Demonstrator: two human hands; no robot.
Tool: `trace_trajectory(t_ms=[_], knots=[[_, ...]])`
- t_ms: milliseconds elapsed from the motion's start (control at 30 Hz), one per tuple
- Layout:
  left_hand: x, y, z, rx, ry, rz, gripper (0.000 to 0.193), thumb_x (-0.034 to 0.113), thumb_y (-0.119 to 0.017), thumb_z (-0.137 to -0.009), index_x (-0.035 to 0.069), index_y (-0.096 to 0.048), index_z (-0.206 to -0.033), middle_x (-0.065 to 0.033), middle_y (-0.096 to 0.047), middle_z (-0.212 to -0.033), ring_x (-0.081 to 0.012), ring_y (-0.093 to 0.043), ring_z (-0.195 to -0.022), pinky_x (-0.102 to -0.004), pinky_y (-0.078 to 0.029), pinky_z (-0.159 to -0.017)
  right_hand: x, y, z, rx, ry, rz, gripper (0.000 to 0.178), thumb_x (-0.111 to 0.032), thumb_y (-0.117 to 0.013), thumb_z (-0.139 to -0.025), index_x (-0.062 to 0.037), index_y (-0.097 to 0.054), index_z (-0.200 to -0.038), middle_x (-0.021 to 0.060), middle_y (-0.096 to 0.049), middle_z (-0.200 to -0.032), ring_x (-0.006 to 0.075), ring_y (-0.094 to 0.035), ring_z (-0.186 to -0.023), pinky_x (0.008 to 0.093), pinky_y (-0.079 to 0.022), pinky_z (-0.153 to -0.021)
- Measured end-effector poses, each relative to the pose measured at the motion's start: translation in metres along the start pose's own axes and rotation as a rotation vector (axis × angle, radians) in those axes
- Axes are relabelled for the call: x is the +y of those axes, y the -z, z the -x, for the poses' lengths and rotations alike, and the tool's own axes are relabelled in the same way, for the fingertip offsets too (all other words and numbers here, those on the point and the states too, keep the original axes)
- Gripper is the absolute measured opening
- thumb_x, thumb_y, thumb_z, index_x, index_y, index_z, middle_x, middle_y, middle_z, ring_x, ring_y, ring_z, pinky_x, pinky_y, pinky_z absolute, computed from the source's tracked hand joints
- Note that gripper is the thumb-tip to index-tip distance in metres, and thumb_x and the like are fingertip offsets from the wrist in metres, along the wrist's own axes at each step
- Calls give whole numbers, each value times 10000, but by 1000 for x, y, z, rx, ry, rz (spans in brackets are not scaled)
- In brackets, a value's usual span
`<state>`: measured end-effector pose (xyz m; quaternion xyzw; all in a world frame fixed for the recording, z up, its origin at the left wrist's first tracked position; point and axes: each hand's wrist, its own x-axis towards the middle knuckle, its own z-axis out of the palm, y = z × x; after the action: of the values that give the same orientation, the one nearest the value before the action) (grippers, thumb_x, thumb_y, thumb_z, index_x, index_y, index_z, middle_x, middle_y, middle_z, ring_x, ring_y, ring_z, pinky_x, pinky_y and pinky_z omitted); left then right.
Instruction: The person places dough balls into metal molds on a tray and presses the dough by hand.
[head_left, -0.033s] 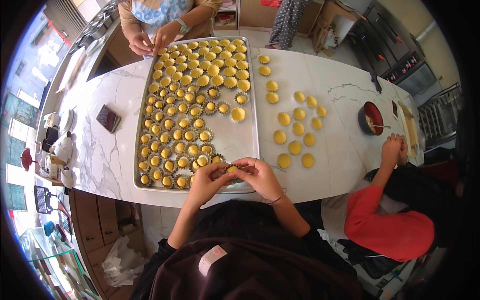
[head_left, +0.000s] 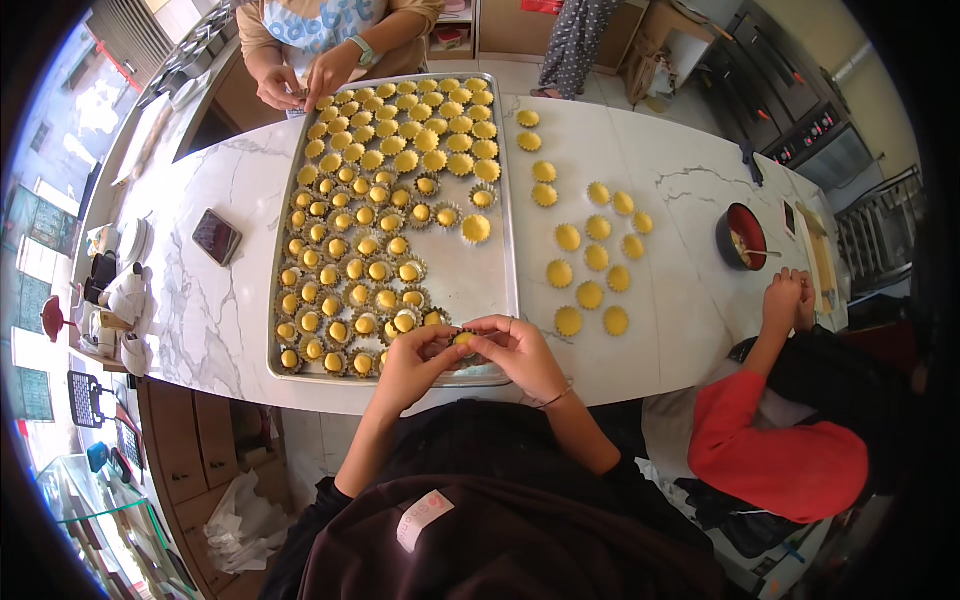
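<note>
Over the near edge of a large metal baking tray (head_left: 462,280), my two hands meet around a small fluted tart tin with yellow dough (head_left: 464,340). My left hand (head_left: 412,360) grips it from the left, fingers curled. My right hand (head_left: 522,358) closes on it from the other side, thumb at the dough; the fingers hide most of the tin. On the tray's near and left part stand several tins with dough balls (head_left: 338,247). Farther off are rows of dough-lined tart shells (head_left: 405,161). A single larger shell (head_left: 476,229) sits apart near the right rim.
More tart shells (head_left: 590,294) lie on the marble table (head_left: 680,310) right of the tray. A phone (head_left: 217,238) lies at left. A dark bowl with a spoon (head_left: 742,238) stands at right by a person in red (head_left: 775,440). Across the table, another person's hands (head_left: 310,82) work.
</note>
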<state>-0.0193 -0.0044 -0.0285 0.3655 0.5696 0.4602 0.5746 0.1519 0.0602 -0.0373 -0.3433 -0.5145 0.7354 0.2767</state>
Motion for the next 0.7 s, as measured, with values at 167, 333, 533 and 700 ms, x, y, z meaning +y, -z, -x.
trace_trajectory(t_ms=[167, 333, 533, 700], knots=[[1, -2, 1, 39, -39, -144, 281, 40, -678, -824, -60, -609, -1077, -52, -668, -853, -78, -621, -730, -200, -500, -650, 3, -4, 1, 45, 55, 169, 233, -51, -643, -864, 38, -608, -1076, 71, -660, -959, 104, -628, -861, 237, -519, -767], [3, -4, 4, 21, -107, -61, 260, 87, -688, -827, -59, -632, -1034, -51, -679, -819, -72, -628, -726, -190, -487, -629, 7, -2, 0, 64, 92, 174, 232, -24, -651, -848, 38, -613, -1068, 66, -660, -957, 99, -627, -841, 234, -517, -759], [3, -7, 3, 37, -41, -74, 223, 88, -665, -848, -66, -643, -1007, -72, -686, -822, -79, -632, -730, -198, -493, -643, -14, -5, 8, 16, 37, 233, 233, -63, -684, -830, 20, -633, -1042, 78, -671, -957, 108, -635, -838, 241, -522, -737], [2, -9, 3, 90, -75, -127, 213, 81, -661, -852, -69, -642, -1003, -81, -687, -832, -85, -636, -736, -202, -501, -654, -12, -4, 7, 21, 76, 210, 254, -63, -683, -832, 22, -620, -1062, 77, -671, -939, 117, -640, -836, 243, -529, -720]])
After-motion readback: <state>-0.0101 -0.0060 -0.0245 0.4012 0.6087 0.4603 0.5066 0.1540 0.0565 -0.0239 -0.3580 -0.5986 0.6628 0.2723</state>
